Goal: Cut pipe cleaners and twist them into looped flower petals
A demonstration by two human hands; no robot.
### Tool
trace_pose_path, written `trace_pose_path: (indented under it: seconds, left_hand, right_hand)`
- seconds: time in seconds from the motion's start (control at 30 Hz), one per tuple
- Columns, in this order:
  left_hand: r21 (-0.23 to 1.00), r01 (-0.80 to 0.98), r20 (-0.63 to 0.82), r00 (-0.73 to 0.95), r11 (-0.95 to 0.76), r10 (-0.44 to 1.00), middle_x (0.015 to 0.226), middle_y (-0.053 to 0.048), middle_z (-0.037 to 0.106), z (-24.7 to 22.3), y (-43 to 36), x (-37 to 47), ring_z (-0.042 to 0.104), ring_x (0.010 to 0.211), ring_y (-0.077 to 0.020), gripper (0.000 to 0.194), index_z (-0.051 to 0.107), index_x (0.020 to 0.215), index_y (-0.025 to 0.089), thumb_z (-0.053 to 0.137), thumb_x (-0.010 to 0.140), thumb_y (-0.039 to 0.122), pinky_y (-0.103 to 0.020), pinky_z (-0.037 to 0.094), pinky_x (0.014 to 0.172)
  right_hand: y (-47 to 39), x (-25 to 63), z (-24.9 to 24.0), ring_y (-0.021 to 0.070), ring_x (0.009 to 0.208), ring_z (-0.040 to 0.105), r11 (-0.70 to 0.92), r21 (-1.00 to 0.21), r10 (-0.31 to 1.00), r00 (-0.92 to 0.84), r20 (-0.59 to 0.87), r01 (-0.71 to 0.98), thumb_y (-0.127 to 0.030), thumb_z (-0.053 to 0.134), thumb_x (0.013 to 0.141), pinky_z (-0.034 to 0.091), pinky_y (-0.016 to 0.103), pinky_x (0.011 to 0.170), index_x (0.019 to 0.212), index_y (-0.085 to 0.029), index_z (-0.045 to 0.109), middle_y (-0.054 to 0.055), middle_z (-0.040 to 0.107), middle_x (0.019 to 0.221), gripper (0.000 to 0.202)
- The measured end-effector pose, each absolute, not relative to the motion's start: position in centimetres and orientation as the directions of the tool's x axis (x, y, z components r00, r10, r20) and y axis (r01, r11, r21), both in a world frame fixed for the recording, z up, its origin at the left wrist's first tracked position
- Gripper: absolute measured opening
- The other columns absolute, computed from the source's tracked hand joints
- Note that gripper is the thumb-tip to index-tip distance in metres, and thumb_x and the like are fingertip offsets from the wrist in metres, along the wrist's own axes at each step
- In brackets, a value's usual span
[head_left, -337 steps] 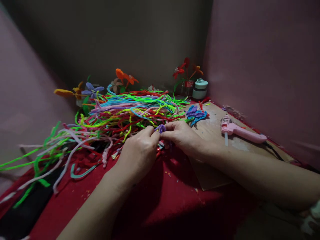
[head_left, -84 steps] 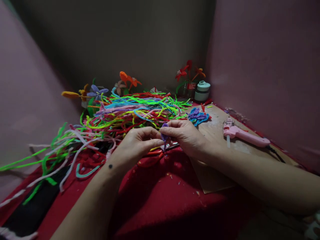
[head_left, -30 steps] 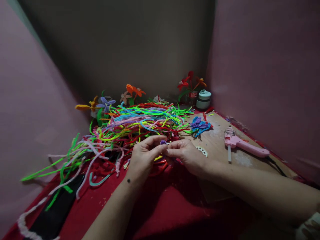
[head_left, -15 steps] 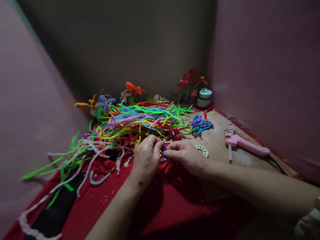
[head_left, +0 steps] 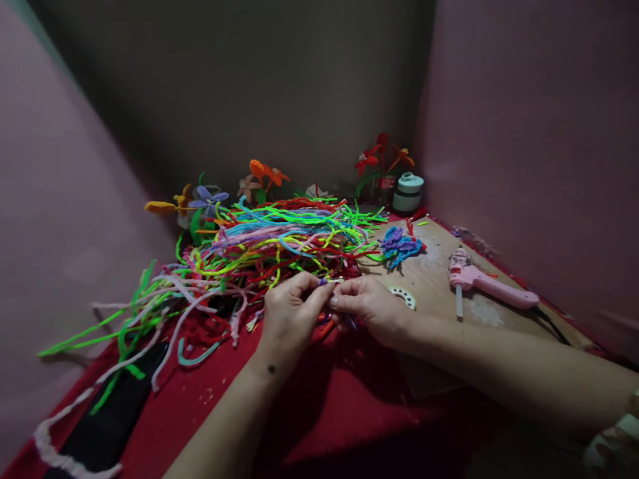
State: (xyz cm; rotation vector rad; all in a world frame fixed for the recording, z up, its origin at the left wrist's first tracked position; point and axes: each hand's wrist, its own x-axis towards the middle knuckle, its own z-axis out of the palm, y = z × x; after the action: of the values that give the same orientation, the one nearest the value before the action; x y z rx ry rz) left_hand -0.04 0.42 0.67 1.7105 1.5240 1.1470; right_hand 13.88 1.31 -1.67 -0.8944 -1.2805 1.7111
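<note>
Both hands meet in front of a big heap of coloured pipe cleaners [head_left: 299,233]. My left hand [head_left: 292,316] is closed, pinching a purple pipe cleaner [head_left: 322,283] that shows above its fingertips. Right beside it, my right hand [head_left: 369,307] is closed too, its thumb and forefinger on the same purple piece; a bit of purple also shows beneath its fingers. Most of the piece is hidden by the fingers. Just past the right hand lies a cream ring with holes [head_left: 403,297].
A pink glue gun [head_left: 479,283] rests on a brown board [head_left: 434,266] at the right, its cord trailing off. Blue and purple pipe-cleaner pieces [head_left: 399,245] lie on the board. Pipe-cleaner flowers [head_left: 267,174] and a pale green container [head_left: 408,193] stand behind. A red cloth [head_left: 224,419] covers the table.
The fingertips have shifted on the purple pipe cleaner, which now shows above the left fingertips rather than between the hands. My left hand has turned slightly.
</note>
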Motion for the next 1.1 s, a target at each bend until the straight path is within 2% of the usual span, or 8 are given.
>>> trace_pose_path:
  seconds: [0.13,0.23,0.43,0.53,0.7,0.8,0.97,1.1]
  left_hand:
    - [0.919,0.374,0.073,0.139,-0.121,0.988,0.07,0.0,0.063,1.3,0.8,-0.5,0.055,0.063,-0.0129,0.029,0.062,0.076,0.016,0.065,0.065,0.042,-0.022,0.043,0.059]
    - [0.86,0.489,0.033,0.233,-0.147,0.972,0.059,0.001,0.06,1.3,0.8,-0.8,0.051,0.053,-0.0108,0.026,0.06,0.068,0.016,0.062,0.07,0.042,-0.02,0.038,0.052]
    - [0.487,0.789,0.421,0.164,-0.375,0.892,0.052,0.001,0.056,0.1,0.1,-0.3,0.046,0.047,-0.0094,0.024,0.058,0.064,0.02,0.048,0.081,0.034,-0.02,0.032,0.051]
    - [0.451,0.81,0.469,0.141,-0.373,0.872,0.056,0.001,0.059,-0.3,0.0,0.1,0.048,0.047,-0.0094,0.023,0.059,0.069,0.021,0.046,0.083,0.033,-0.02,0.032,0.052]
    - [0.485,0.789,0.442,0.153,-0.379,0.884,0.059,0.001,0.061,-0.7,0.0,0.2,0.048,0.048,-0.0089,0.021,0.059,0.072,0.02,0.047,0.084,0.033,-0.019,0.033,0.052]
    - [0.583,0.728,0.415,0.114,-0.36,0.903,0.058,0.001,0.059,-0.3,0.0,0.1,0.048,0.048,-0.0086,0.021,0.059,0.072,0.02,0.048,0.083,0.033,-0.019,0.034,0.051]
    - [0.915,0.36,0.22,-0.068,-0.182,0.973,0.051,0.003,0.056,1.1,0.4,-0.4,0.046,0.039,-0.0076,0.019,0.054,0.07,0.018,0.048,0.082,0.031,-0.019,0.035,0.044]
    - [0.98,0.146,0.152,-0.129,-0.133,0.98,0.056,0.003,0.058,1.2,1.2,-0.9,0.046,0.043,-0.0062,0.015,0.056,0.076,0.016,0.053,0.079,0.031,-0.018,0.033,0.044]
  right_hand:
    - [1.9,14.0,-1.8,0.0069,0.042,0.046,-0.206,-0.936,0.918,-0.387,-0.084,-0.285,-0.031,0.067,0.065,0.034,0.022,0.045,0.056,-0.014,0.054,-0.002,0.054,0.049,0.024]
    - [2.5,14.1,-1.8,0.0074,0.044,0.049,-0.23,-0.917,0.93,-0.351,-0.108,-0.327,-0.033,0.069,0.066,0.038,0.021,0.044,0.062,-0.014,0.054,-0.001,0.057,0.053,0.024]
    - [2.3,14.0,-1.9,0.0072,0.044,0.053,-0.261,-0.905,0.934,-0.324,-0.149,-0.335,-0.029,0.065,0.071,0.041,0.019,0.042,0.066,-0.014,0.053,0.0,0.059,0.058,0.02]
    - [2.0,13.8,-1.9,0.007,0.045,0.053,-0.25,-0.887,0.94,-0.318,-0.126,-0.388,-0.029,0.064,0.073,0.041,0.018,0.042,0.067,-0.014,0.053,0.0,0.059,0.057,0.02]
    - [2.1,13.7,-2.1,0.0076,0.045,0.053,-0.28,-0.845,0.937,-0.322,-0.136,-0.455,-0.029,0.065,0.072,0.041,0.02,0.045,0.067,-0.014,0.051,0.0,0.058,0.057,0.022]
    - [2.3,13.7,-2.0,0.0088,0.048,0.054,-0.283,-0.83,0.935,-0.333,-0.127,-0.48,-0.029,0.066,0.071,0.044,0.023,0.051,0.069,-0.013,0.052,0.001,0.059,0.059,0.021]
    - [2.7,14.0,-1.4,0.0079,0.052,0.049,-0.221,-0.814,0.962,-0.256,-0.092,-0.537,-0.022,0.07,0.067,0.039,0.023,0.054,0.07,-0.014,0.056,-0.001,0.055,0.06,0.016]
    - [2.8,14.3,-1.0,0.0078,0.051,0.046,-0.23,-0.797,0.956,-0.283,-0.077,-0.559,-0.021,0.069,0.068,0.035,0.023,0.052,0.067,-0.014,0.056,-0.001,0.052,0.058,0.015]
